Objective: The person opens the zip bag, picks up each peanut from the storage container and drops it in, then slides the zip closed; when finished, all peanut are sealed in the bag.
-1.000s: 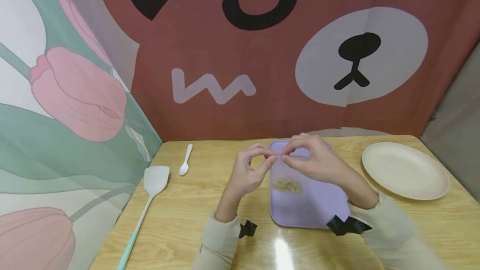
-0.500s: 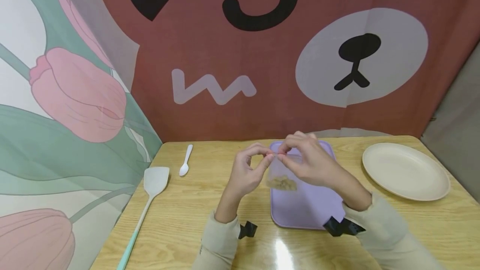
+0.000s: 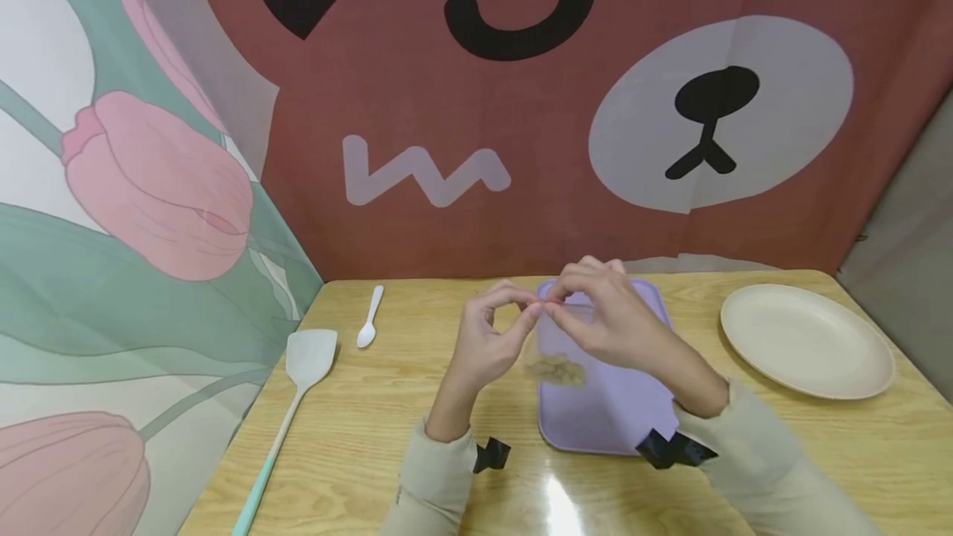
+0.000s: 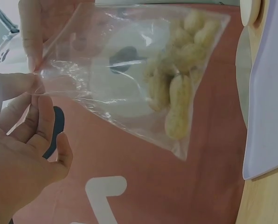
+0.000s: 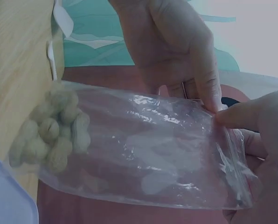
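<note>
A clear zip bag (image 5: 162,149) hangs from both hands, with several unshelled peanuts (image 4: 178,93) gathered at its bottom. My left hand (image 3: 487,337) pinches the bag's top edge between thumb and fingers. Right beside it, my right hand (image 3: 614,325) pinches the same edge, and the fingertips of the two hands nearly meet. Below the bag lies a purple tray (image 3: 610,420), partly hidden by the right hand and the bag. Whether the bag's zip is sealed or parted I cannot tell.
On the left of the wooden table (image 3: 387,437) lie a white spatula (image 3: 311,358) with a green handle and a small white spoon (image 3: 370,317). A beige oval plate (image 3: 807,342) sits at the right. A printed cloth (image 3: 417,238) hangs behind the table.
My right hand has slid left along the bag's top edge toward the left hand. The bag with the peanuts has swung slightly left, while the left hand has barely moved.
</note>
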Demonstrator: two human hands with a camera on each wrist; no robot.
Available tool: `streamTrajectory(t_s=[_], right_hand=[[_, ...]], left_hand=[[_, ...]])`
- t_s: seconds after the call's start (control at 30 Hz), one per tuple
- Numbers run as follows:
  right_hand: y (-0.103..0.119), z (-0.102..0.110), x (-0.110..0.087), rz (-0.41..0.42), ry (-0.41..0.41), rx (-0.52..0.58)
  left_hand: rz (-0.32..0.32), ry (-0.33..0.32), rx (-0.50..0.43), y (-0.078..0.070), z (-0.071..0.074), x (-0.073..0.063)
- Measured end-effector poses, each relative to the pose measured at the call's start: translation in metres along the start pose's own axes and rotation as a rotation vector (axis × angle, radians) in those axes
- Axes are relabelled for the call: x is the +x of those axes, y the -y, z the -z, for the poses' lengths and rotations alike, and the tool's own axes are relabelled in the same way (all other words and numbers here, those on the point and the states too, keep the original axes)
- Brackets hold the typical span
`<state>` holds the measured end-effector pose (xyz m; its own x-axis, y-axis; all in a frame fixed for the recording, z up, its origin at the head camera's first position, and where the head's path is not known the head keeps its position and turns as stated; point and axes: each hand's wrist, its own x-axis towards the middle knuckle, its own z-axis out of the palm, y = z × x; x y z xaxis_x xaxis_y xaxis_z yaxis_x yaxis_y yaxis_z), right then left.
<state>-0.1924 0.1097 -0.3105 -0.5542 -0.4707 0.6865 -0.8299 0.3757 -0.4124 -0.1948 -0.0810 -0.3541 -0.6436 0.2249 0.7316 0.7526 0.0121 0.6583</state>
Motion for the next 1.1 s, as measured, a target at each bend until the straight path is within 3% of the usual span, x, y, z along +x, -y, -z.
streamTrajectory(t_s=[0.6, 0.87, 1.1], right_hand=[[-0.012, 0.019, -0.022, -0.013, -0.028, -0.111], [-0.018, 0.032, -0.035, 0.023, -0.005, -0.187], [-0.020, 0.037, -0.041, 0.021, 0.008, -0.173]], left_hand=[[0.058, -0.046, 0.085, 0.003, -0.001, 0.000], [0.047, -0.076, 0.095, 0.002, 0.001, 0.000], [0.039, -0.090, 0.092, 0.003, 0.004, -0.001]])
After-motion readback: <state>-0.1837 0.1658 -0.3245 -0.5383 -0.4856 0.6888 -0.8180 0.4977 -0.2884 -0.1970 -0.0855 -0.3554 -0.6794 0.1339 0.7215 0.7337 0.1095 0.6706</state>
